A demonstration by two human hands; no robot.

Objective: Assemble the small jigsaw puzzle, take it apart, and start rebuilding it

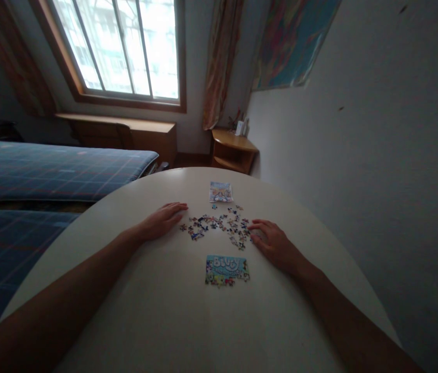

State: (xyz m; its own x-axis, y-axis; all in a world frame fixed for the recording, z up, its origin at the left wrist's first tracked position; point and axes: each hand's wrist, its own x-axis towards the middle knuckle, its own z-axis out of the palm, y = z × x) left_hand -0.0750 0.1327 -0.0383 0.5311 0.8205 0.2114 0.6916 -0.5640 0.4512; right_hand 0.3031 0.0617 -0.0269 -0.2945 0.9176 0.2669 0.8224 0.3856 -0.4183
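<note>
My left hand lies flat on the white table, fingers stretched out, just left of a spread of loose jigsaw pieces. On the other side, my right hand rests with its fingers apart, fingertips at the right edge of the same pieces; whether it touches one I cannot tell. Nearer to me sits a joined part of a jigsaw puzzle, with "Bluey" lettering on light blue and an uneven lower edge. Beyond the loose pieces lies a small printed picture sheet or packet.
The round white table has its curved far edge towards the window. A bed with a blue checked mattress stands at the left. A wooden corner shelf is beyond the table, and a grey wall runs along the right.
</note>
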